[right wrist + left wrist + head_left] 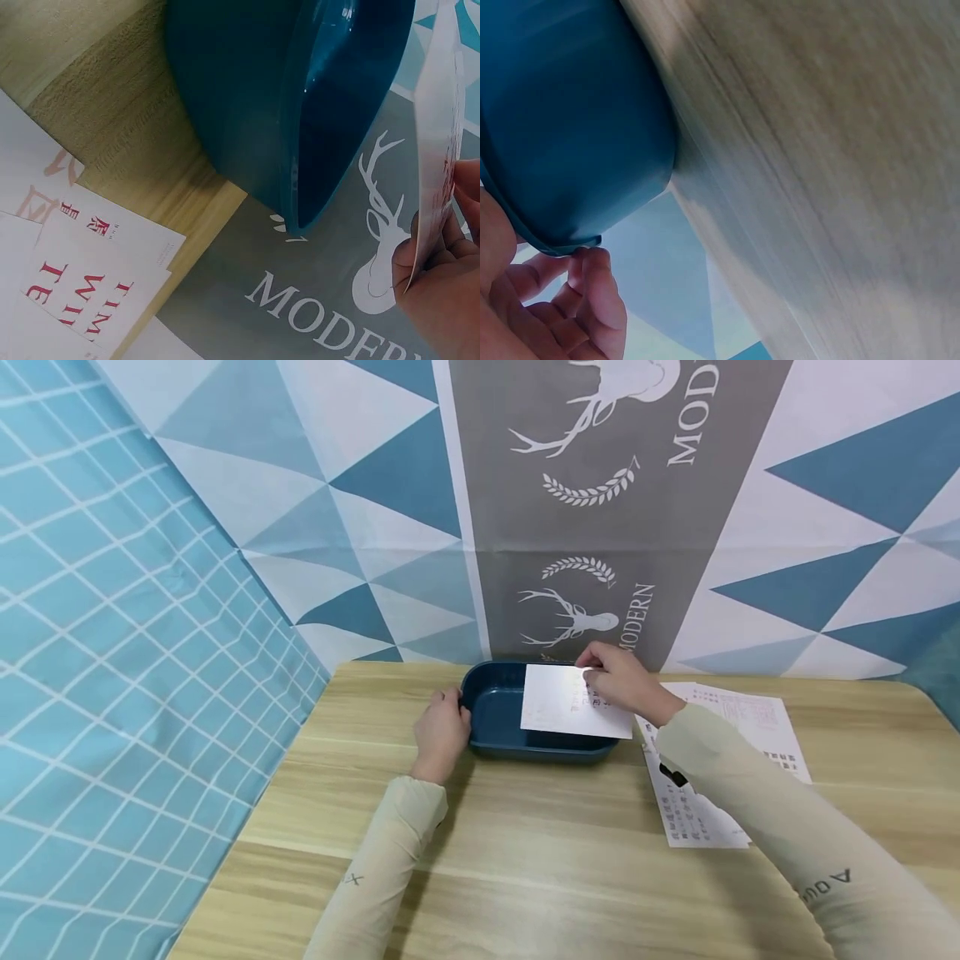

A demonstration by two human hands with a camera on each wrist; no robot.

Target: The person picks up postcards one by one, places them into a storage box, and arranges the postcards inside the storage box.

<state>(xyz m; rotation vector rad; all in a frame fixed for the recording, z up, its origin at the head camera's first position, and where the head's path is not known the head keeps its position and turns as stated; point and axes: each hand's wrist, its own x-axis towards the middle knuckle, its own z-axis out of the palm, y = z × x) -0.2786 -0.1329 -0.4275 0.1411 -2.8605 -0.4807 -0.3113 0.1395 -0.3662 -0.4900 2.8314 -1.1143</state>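
Beige sleeves (375, 868): both my forearms reach in from the near side, with dark lettering on each; a small black piece (672, 775) shows by the right cuff.
Table (525, 877): pale wood grain, stretching from the near side back to the patterned wall covering.
Papers at the right: white printed sheets (697, 810) lie overlapping on the table, to the right of the blue box (495, 714) and partly hidden by my right forearm; the print is black in places and red in others, some of it in large red letters.
Left hand (441, 727): its fingers (600, 292) are curled at the left end of the box, gripping the rim.
Blue box: deep, open-topped, with rounded corners; it stands on the table near the far edge, between the sheets and my left hand.
Right hand (618, 681): the fingers pinch a white card (555, 710) by its right end, towards the far corner.
White card: held up over the right part of the box, covering some of its inside from above, printed side partly in view; from my right wrist I see it nearly edge-on, apart from the rim.
Grey panel (510, 510): on the far wall covering, with white deer heads, leafy sprigs and the word MODERN.
Triangles (405, 477): blue and white, left and right of that panel.
Light blue cloth (90, 693): hangs along the left side, crossed by white grid lines.
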